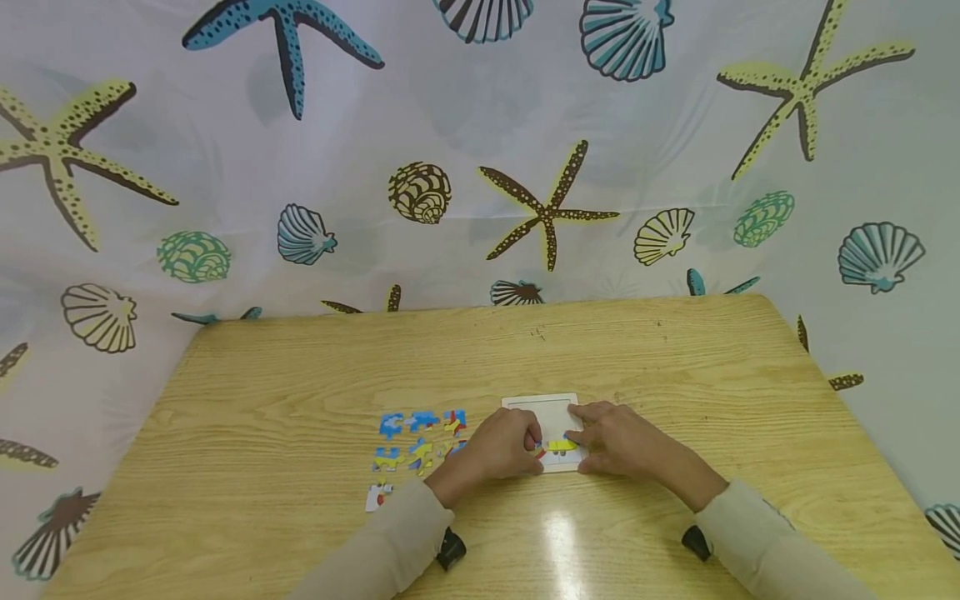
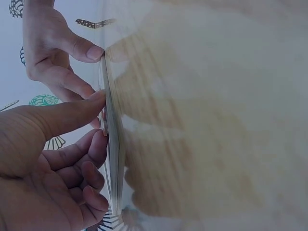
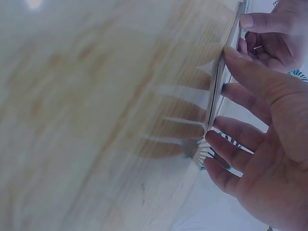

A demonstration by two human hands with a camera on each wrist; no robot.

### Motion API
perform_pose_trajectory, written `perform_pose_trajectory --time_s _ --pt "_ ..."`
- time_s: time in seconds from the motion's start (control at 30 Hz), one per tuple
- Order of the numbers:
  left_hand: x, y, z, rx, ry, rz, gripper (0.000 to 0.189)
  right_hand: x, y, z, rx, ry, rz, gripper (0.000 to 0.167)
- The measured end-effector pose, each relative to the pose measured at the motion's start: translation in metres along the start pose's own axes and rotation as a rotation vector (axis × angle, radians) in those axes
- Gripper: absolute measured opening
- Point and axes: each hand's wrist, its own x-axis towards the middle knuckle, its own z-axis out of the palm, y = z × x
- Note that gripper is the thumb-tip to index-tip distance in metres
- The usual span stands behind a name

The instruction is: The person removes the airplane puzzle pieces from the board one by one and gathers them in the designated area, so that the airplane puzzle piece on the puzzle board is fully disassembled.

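Observation:
A white-framed puzzle tray (image 1: pixel 540 397) lies flat on the table between both hands. In its lower part sits a puzzle section with a yellow shape (image 1: pixel 561 446). My left hand (image 1: pixel 501 444), fingers curled, is at the tray's lower left; thumb and index finger pinch a small puzzle piece with red on it (image 2: pixel 104 126), mostly hidden by the fingers. My right hand (image 1: pixel 626 440) rests along the tray's right side with fingers spread. Its thumb (image 3: pixel 250 72) touches the near edge, while one fingertip reaches over beside the yellow shape.
Left of the tray, several loose jigsaw pieces (image 1: pixel 391 426) in blue, yellow and red lie in rough rows on the wooden table (image 1: pixel 300 375). A white piece (image 1: pixel 375 497) lies nearest me. My left forearm partly covers this group's right side. A shell-and-starfish cloth (image 1: pixel 480 108) hangs behind.

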Motion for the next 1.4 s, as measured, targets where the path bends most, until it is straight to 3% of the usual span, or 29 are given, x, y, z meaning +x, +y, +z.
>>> perform_pose_trajectory --time_s 0.63,0.9,1.1,1.4 --pt "-0.0008 0.0023 0.0005 0.002 -0.003 -0.039 0.026 0.0011 0.0019 0.0015 -0.029 0.017 -0.038 0.044" --pt "0.0006 0.0025 -0.0009 -0.015 0.015 -0.012 0.022 0.0018 0.0021 0.0010 -0.049 0.013 -0.038 0.044" --pt "0.0022 0.0029 -0.0042 -0.044 0.050 0.014 0.004 0.0011 0.0011 -0.0007 -0.071 0.015 -0.042 0.045" --pt "0.0012 0.0038 -0.0084 -0.077 0.012 0.037 0.014 0.0013 0.0016 0.0015 -0.067 0.017 -0.043 0.044"
